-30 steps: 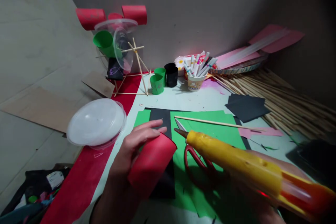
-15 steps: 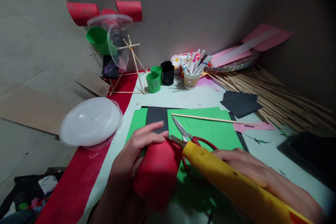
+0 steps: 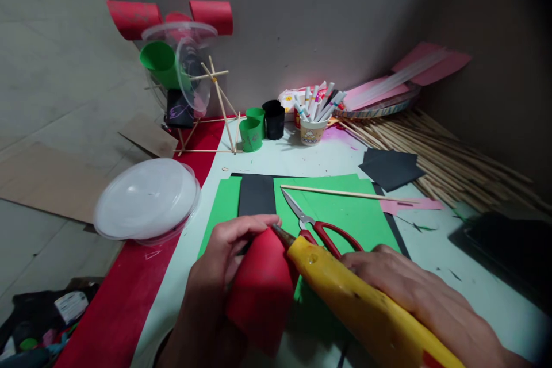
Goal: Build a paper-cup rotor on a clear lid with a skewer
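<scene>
Pressing glue gun [image 3: 366, 305] nozzle onto red paper roll [image 3: 261, 290], now touching; your left hand [image 3: 215, 276] grasps roll, right hand [image 3: 414, 293] clenches gun; scissors [image 3: 317, 227] just behind

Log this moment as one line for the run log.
left hand: holds red paper roll | right hand: holds yellow glue gun, nozzle at roll's top edge | scissors on green sheet

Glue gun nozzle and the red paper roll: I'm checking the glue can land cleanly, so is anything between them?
Nothing visible. The glue gun nozzle already meets the red paper roll at its top edge.
</scene>
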Demonstrator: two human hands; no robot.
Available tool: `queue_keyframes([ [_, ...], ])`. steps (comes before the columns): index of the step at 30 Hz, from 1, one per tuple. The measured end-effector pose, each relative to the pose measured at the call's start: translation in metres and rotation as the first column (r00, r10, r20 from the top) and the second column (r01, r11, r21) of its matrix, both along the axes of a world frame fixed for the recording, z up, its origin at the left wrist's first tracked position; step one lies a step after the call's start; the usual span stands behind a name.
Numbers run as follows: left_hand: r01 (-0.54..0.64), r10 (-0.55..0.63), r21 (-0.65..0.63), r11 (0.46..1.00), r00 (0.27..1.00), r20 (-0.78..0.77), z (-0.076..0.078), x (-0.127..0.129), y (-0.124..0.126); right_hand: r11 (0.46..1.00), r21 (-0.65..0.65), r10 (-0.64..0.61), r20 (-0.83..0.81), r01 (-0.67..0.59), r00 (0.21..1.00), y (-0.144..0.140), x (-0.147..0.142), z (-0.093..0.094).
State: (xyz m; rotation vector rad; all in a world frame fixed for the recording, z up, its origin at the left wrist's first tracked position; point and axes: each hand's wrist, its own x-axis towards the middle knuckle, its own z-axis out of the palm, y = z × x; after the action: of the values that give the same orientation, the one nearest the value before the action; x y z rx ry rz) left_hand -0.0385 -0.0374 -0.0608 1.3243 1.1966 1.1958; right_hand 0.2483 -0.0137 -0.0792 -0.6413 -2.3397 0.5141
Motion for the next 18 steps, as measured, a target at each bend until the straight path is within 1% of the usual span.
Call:
queue_keyframes([
  [1, -0.050, 0.051, 0.032, 0.998, 0.998, -0.045, 0.002, 0.003, -0.002, 1.000, 0.001, 0.005, 0.029, -0.005, 1.000, 0.000, 0.004, -0.004],
  [3, -0.104, 0.122, 0.151, 0.983, 0.985, -0.119, 0.007, 0.009, -0.008, 1.000, 0.003, 0.009, 0.133, -0.009, 0.991, -0.001, 0.011, -0.013],
  [5, -0.093, 0.130, 0.213, 0.973, 0.977, -0.170, 0.012, 0.014, -0.012, 1.000, 0.010, 0.005, 0.243, -0.008, 0.970, -0.003, 0.016, -0.020],
  [6, -0.083, 0.126, 0.224, 0.971, 0.975, -0.185, 0.014, 0.016, -0.013, 1.000, 0.021, 0.008, 0.274, -0.014, 0.962, -0.005, 0.017, -0.022],
  [8, -0.081, 0.127, 0.231, 0.970, 0.973, -0.192, 0.015, 0.015, -0.012, 1.000, 0.030, -0.013, 0.277, 0.004, 0.961, -0.011, 0.017, -0.023],
  [12, -0.079, 0.118, 0.251, 0.965, 0.982, -0.146, 0.010, 0.008, -0.007, 0.990, 0.011, -0.137, 0.223, 0.138, 0.965, -0.021, 0.012, -0.016],
  [13, -0.078, 0.115, 0.257, 0.963, 0.984, -0.134, 0.009, 0.007, -0.006, 0.990, 0.023, -0.140, 0.204, 0.139, 0.969, -0.020, 0.011, -0.014],
  [16, -0.069, 0.098, 0.232, 0.970, 0.988, -0.116, 0.010, 0.004, -0.003, 0.990, 0.135, -0.058, 0.153, 0.037, 0.987, -0.012, 0.010, -0.010],
  [18, -0.067, 0.086, 0.189, 0.980, 0.992, -0.093, 0.012, 0.005, -0.003, 0.975, 0.223, -0.026, 0.171, -0.013, 0.985, -0.004, 0.010, -0.010],
])
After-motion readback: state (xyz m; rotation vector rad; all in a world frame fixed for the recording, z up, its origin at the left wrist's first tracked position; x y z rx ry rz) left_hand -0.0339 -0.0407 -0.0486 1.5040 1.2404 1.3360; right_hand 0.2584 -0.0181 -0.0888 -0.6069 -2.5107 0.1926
